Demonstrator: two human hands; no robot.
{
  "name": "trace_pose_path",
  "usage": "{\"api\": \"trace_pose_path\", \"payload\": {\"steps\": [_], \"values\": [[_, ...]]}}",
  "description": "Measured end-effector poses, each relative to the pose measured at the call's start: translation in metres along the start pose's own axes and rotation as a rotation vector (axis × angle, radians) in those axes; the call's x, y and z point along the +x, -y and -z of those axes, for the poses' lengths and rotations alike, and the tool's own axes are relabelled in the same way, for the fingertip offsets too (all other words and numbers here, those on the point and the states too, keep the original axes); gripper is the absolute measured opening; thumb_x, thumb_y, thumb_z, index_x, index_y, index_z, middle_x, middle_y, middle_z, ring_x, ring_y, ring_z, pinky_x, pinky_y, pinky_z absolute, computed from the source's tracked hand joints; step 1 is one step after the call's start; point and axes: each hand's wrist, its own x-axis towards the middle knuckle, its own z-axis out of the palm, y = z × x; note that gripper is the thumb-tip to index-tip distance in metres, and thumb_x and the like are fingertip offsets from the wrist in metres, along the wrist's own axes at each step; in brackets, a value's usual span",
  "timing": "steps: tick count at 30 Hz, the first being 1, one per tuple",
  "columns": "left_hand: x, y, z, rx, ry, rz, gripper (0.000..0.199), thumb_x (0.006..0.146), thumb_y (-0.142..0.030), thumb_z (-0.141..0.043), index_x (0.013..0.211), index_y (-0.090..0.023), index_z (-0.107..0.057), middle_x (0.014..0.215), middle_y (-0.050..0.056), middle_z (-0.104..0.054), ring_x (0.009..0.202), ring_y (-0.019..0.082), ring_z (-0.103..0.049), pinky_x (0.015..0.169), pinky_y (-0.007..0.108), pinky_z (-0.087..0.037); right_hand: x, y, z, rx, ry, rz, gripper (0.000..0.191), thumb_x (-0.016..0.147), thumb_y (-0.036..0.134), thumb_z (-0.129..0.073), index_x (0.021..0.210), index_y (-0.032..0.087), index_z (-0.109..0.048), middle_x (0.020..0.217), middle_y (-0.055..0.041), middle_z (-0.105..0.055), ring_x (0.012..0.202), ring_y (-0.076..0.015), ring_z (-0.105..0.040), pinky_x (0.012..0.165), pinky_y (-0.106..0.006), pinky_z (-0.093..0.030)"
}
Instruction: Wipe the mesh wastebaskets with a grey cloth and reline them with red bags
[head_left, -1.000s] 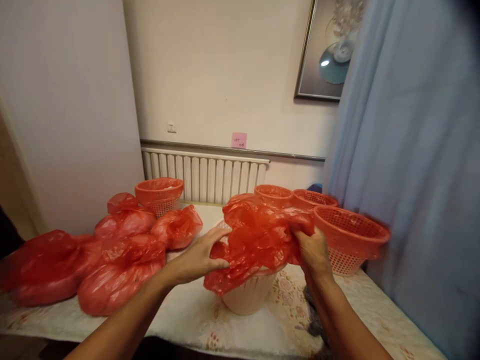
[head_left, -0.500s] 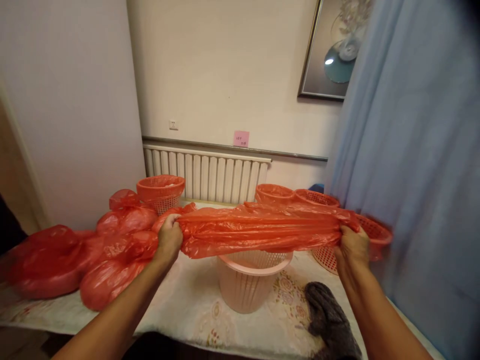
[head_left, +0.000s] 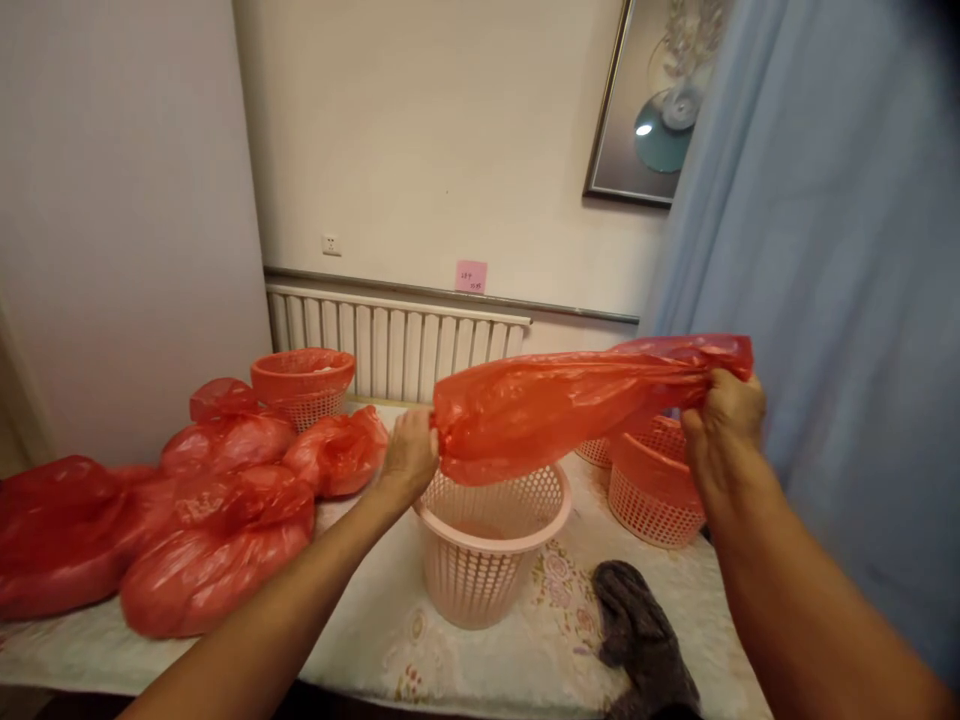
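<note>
Spreading from the left across the bench (head_left: 360,610) are filled red bags (head_left: 217,545), with a lined basket (head_left: 302,378) behind them. Next, the left hand (head_left: 411,455) grips one end of a red plastic bag (head_left: 540,405), stretched above an open pink basket (head_left: 487,560); the right hand (head_left: 726,415) clenches its other end, near another lined basket (head_left: 654,490) and dark cloth (head_left: 645,640).

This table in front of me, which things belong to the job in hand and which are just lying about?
Likely part of the job:
red bag, held by left hand and right hand
pink basket, unlined, below it
red-lined baskets
bulging red bags

Apparently just lying about:
dark cloth, beside the pink basket
pink note, on the wall
</note>
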Motion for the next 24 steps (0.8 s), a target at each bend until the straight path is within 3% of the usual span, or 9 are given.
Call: {"api": "trace_pose_path", "payload": {"steps": [2,4,6,8,11,15,19,21,24], "values": [[-0.006,0.002,-0.011,0.053,0.156,0.011,0.011,0.069,-0.012,-0.061,0.077,-0.02,-0.06,0.106,0.012,-0.065,0.122,0.032,-0.043,0.107,0.051,-0.023,-0.014,0.01,-0.015,-0.007,0.074,0.07,0.026,0.073,0.014,-0.049,0.096,0.008,-0.06,0.078,-0.0001,-0.058,0.065,-0.0074,-0.053,0.065,-0.023,-0.044],[-0.008,0.004,-0.016,0.08,0.288,0.056,0.009,0.068,-0.012,-0.063,0.07,-0.02,-0.06,0.1,0.012,-0.069,0.12,0.034,-0.047,0.106,0.053,-0.024,-0.043,0.012,-0.025,-0.113,0.224,0.16,0.028,0.074,0.016,-0.049,0.096,0.01,-0.064,0.08,-0.0008,-0.062,0.07,-0.01,-0.055,0.068,-0.023,-0.044],[-0.006,0.006,-0.016,0.072,0.39,0.119,0.001,0.072,-0.019,-0.062,0.072,-0.02,-0.062,0.098,0.013,-0.07,0.114,0.033,-0.054,0.101,0.05,-0.033,-0.084,0.007,-0.029,-0.24,0.516,0.235,0.029,0.074,0.014,-0.045,0.092,0.016,-0.067,0.083,-0.0005,-0.067,0.08,-0.0138,-0.059,0.075,-0.025,-0.046],[-0.003,0.005,-0.013,0.025,0.459,0.191,0.015,0.08,-0.03,-0.054,0.083,-0.018,-0.062,0.099,0.014,-0.07,0.103,0.029,-0.062,0.09,0.043,-0.045,-0.128,-0.001,-0.028,-0.324,0.899,0.28,0.03,0.076,0.013,-0.046,0.095,0.021,-0.068,0.09,-0.0007,-0.069,0.084,-0.0168,-0.062,0.077,-0.029,-0.047],[-0.003,0.001,-0.005,-0.068,0.524,0.296,0.042,0.089,-0.047,-0.033,0.1,-0.014,-0.057,0.104,0.018,-0.068,0.087,0.024,-0.068,0.07,0.034,-0.053,-0.188,-0.008,-0.019,-0.392,1.221,0.536,0.032,0.078,0.008,-0.044,0.097,0.021,-0.066,0.09,-0.004,-0.069,0.084,-0.0184,-0.061,0.076,-0.031,-0.046],[-0.009,-0.001,0.0,-0.108,0.584,0.372,0.054,0.086,-0.061,-0.033,0.107,-0.015,-0.053,0.109,0.019,-0.066,0.081,0.024,-0.069,0.058,0.029,-0.053,-0.235,0.002,-0.005,-0.58,1.368,0.852,0.02,0.088,0.015,-0.045,0.092,0.02,-0.064,0.076,-0.0033,-0.062,0.068,-0.0167,-0.053,0.062,-0.029,-0.038],[-0.009,0.002,-0.007,-0.034,0.659,0.381,0.05,0.082,-0.06,-0.045,0.106,-0.017,-0.055,0.098,0.015,-0.07,0.074,0.027,-0.069,0.057,0.033,-0.052,-0.246,0.021,0.002,-0.663,1.41,1.002,0.023,0.094,0.018,-0.039,0.092,0.02,-0.061,0.074,-0.0014,-0.059,0.064,-0.016,-0.047,0.059,-0.031,-0.032],[-0.007,0.005,-0.015,0.033,0.685,0.351,0.042,0.08,-0.052,-0.055,0.102,-0.017,-0.059,0.091,0.014,-0.071,0.077,0.03,-0.069,0.062,0.038,-0.053,-0.246,0.027,0.004,-0.692,1.431,1.031,0.024,0.095,0.018,-0.036,0.094,0.02,-0.06,0.074,-0.0011,-0.058,0.063,-0.0159,-0.046,0.058,-0.032,-0.03],[-0.004,0.007,-0.027,0.119,0.695,0.27,0.026,0.075,-0.037,-0.069,0.091,-0.016,-0.064,0.096,0.013,-0.07,0.097,0.031,-0.064,0.08,0.041,-0.05,-0.247,0.031,0.008,-0.715,1.465,1.021,0.024,0.096,0.018,-0.035,0.094,0.019,-0.059,0.075,-0.0012,-0.058,0.063,-0.0163,-0.045,0.058,-0.032,-0.028]]}}
